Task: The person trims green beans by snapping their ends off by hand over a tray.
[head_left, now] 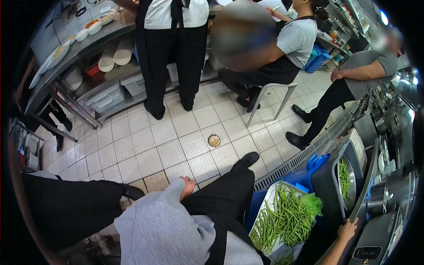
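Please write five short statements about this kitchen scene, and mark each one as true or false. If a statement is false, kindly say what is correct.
1. The left hand lies inside the pile of green beans. False: it is away from them, beside a black trouser leg.
2. The right hand is to the right of the white tray in the picture. True.
3. A second container, further right than the tray, also holds green beans. True.
4. The pale seat has nobody on it. False: a person sits there.
5. The floor has light tiles. True.
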Demonstrator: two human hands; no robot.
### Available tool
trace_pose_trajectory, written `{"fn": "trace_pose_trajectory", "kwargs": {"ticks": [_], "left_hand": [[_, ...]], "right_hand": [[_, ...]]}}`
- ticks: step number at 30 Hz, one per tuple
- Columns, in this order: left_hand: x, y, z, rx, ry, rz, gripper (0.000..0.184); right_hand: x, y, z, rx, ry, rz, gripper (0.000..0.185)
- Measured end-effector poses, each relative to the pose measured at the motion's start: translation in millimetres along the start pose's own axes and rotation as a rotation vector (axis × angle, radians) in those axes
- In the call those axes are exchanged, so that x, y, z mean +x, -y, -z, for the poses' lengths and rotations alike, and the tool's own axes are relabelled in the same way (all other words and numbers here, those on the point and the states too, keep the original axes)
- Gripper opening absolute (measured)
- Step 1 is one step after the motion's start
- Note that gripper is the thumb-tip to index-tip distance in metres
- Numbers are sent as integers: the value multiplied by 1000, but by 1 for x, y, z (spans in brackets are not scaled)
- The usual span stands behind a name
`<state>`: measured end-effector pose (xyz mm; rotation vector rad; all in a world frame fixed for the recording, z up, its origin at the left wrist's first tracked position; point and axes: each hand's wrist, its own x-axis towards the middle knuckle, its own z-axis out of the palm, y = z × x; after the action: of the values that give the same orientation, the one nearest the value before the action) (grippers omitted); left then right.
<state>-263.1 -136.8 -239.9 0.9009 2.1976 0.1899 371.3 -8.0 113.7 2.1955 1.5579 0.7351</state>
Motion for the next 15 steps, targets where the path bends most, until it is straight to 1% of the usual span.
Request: {"fn": "trace_pose_trajectory", "kwargs": {"ticks": [2,3,5,7,8,9,10,11,13,15], "left_hand": [[-15,-12,12,-53,-22,10,44],[7,9,-18,-10,-21,-98,41],[44,46,-70,60,-54,-242,32],[43,32,-55,10,-108,-184,31],[5,5,-18,-69,-125,-89,35],[-15,-9,4,-148,-137,8,40],[-1,4,-10,-98,-129,-78,39],[22,27,-39,-47,-119,-163,39],[-11,-9,5,-215,-68,-4,41],[-3,-7,-1,-195,-89,-36,36]], "right_hand": [[-2,-5,-7,-5,-29,3,29],[-1,-6,-12,-11,-40,1,28],[1,-6,-11,-11,-55,-8,25],[-1,-1,-5,11,-52,-24,23],[-1,-1,-6,18,-59,-29,23],[-2,-1,-7,24,-63,-33,22],[-2,-2,-8,27,-66,-36,22],[-3,-1,-6,27,-50,-43,22],[-3,1,0,23,-18,-53,22],[-1,0,-2,25,-27,-52,23]]}}
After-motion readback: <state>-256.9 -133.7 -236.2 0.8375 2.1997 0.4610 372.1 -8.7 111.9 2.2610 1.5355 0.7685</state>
